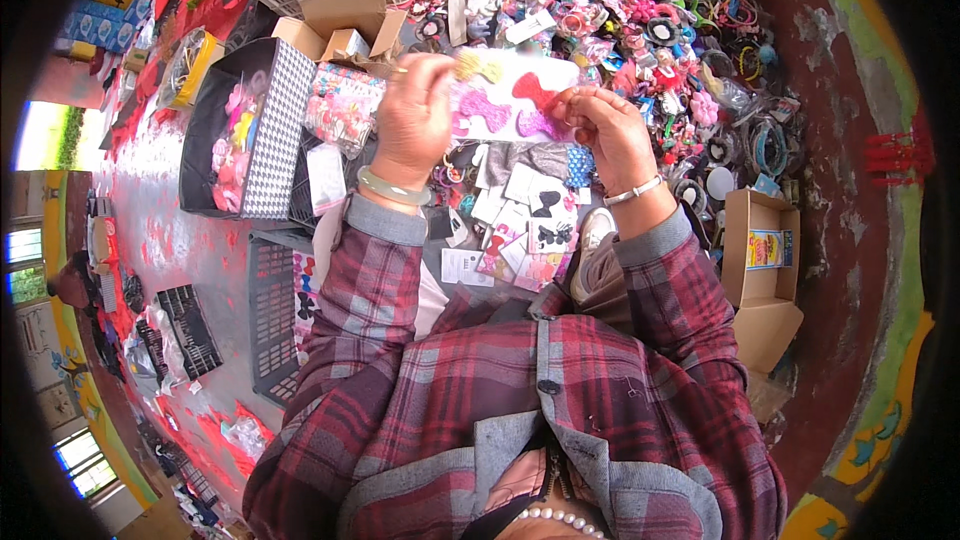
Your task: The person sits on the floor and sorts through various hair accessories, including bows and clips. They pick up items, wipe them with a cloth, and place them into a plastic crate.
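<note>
A white card [505, 70] is raised in front of me, bearing glittery bows: a yellow one [478, 66], a pink one [484, 110], a red one [535, 92] and a purple one [540, 124]. My right hand [612, 135] pinches the card's right edge, beside the red and purple bows. At the left edge, next to the yellow bow, my left hand [413, 115] is closed with its fingers curled and slightly blurred. What those fingers hold cannot be made out. Below the card, several small cards and packets [520, 215] lie between my legs.
A large heap of hair accessories [660, 50] spreads at the far right. To the left stand a houndstooth-patterned box [275, 130], an opened cardboard box [345, 25] and a dark plastic crate [272, 310]. An open cardboard carton [765, 250] is at my right.
</note>
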Tool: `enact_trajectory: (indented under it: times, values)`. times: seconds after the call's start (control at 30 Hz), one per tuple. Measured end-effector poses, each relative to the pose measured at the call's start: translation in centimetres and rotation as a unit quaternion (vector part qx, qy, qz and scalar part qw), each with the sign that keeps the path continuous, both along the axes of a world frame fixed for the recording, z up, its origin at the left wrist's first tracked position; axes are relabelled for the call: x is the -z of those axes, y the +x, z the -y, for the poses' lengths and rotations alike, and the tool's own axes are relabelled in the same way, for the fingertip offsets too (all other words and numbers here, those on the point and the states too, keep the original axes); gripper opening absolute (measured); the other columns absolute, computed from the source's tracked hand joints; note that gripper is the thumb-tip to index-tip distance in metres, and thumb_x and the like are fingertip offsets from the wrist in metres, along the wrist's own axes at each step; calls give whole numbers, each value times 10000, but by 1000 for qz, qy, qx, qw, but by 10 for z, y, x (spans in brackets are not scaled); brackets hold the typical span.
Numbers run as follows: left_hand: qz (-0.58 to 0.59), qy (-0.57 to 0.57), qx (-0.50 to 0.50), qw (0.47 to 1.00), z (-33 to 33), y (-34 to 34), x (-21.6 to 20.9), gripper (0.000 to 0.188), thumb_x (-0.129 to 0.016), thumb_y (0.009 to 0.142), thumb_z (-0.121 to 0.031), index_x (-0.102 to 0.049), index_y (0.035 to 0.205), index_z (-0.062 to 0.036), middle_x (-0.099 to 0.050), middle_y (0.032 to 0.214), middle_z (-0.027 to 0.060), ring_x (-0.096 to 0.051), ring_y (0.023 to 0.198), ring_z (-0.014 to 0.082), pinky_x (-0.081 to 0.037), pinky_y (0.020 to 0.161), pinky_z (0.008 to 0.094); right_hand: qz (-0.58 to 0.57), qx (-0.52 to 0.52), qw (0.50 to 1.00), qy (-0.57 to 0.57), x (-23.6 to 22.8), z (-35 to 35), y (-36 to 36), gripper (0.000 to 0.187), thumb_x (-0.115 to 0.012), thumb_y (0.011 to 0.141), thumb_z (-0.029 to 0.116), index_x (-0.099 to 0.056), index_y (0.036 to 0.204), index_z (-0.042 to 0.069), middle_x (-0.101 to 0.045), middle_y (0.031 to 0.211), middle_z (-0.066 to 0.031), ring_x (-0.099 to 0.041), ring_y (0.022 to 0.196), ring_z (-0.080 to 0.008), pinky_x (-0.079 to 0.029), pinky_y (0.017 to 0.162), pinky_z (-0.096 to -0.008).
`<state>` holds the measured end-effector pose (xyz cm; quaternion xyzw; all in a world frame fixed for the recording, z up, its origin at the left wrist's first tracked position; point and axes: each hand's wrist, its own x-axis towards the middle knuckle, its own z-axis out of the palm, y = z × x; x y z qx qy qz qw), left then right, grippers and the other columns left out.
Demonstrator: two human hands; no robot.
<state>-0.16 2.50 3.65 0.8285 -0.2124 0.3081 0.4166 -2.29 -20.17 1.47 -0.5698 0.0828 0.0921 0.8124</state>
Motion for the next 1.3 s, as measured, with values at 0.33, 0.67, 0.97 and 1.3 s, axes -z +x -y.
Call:
enact_trajectory:
  times: [0.33,0.67,0.97,1.3]
  values:
    - [110,42,51,992,5,4,1,176,-568,683,92,-597,803,-34,-578,810,93,-571,791,251,-468,711,326,23,-16,999,-20,-7,-1,0,135,-530,822,127,-633,838,41,-635,752,-12,-526,631,-52,-352,541,-180]
    - [32,-7,159,987,2,-4,-13,151,-543,728,120,-585,799,-7,-574,822,59,-555,773,161,-446,721,249,29,0,999,-33,3,-1,-1,147,-517,827,133,-634,859,50,-635,747,-9,-543,643,-63,-357,550,-190]
    - [-287,-576,246,724,-16,11,-5,253,-506,800,71,-523,1045,9,-586,917,74,-574,837,146,-473,778,263,30,-12,999,11,-6,-5,-1,135,-533,826,130,-629,859,41,-646,761,-23,-554,674,-62,-361,562,-191]
    - [-381,-509,228,737,-5,1,-4,271,-517,899,-178,-556,1050,43,-621,986,109,-606,882,160,-487,783,269,19,-18,999,20,-10,-4,-5,128,-534,836,142,-623,847,50,-651,791,-29,-593,700,-80,-361,566,-188]
